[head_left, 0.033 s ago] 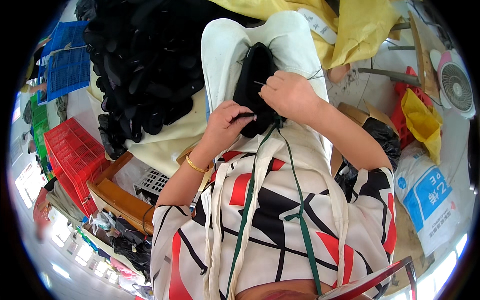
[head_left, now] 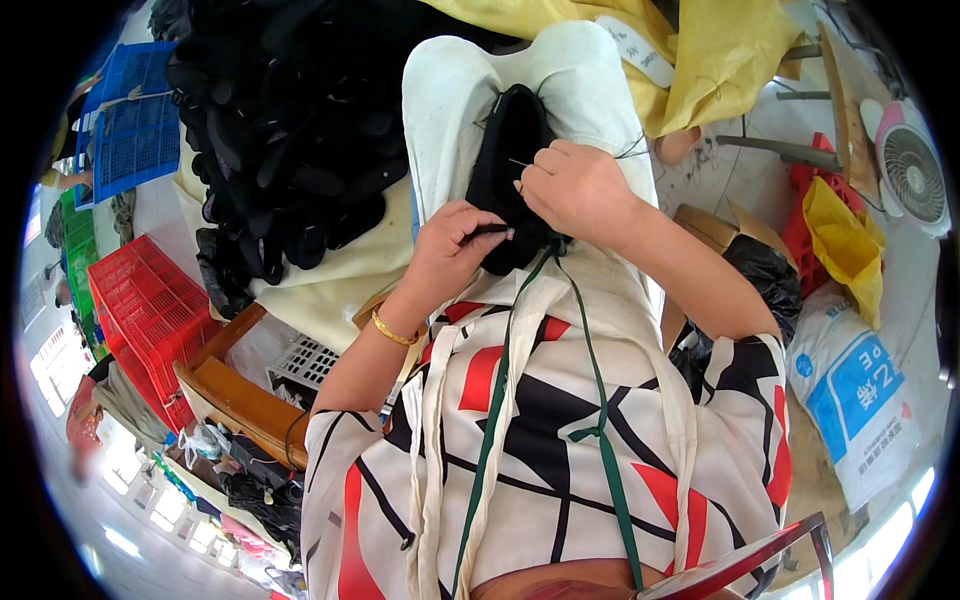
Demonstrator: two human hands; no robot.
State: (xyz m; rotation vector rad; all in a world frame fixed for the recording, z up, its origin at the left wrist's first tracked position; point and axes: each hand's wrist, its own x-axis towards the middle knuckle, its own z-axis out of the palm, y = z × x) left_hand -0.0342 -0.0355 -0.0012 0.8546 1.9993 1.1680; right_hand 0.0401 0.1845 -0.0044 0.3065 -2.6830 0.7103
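Observation:
A black cloth shoe [head_left: 508, 140] lies lengthwise across my lap on white cloth. My right hand [head_left: 575, 190] is above its right side, fingers pinched on a thin needle [head_left: 519, 162] that sticks out to the left over the shoe. Dark thread [head_left: 632, 148] shows just right of that hand. On the shoe's near left side, my left hand [head_left: 455, 243] is closed, thumb and fingers gripping its black edge. A small silvery spot shows at the left fingertips; I cannot make out what it is.
A large heap of black shoes [head_left: 290, 120] lies to the left on pale cloth. Red crates [head_left: 150, 310] and a wooden drawer edge [head_left: 240, 390] stand nearer left. On the right are a black plastic bag [head_left: 765, 285], a white-and-blue sack [head_left: 850, 390] and a fan [head_left: 912, 170].
My right hand has shifted very slightly, and the needle with it. The left hand and the shoe stay where they were.

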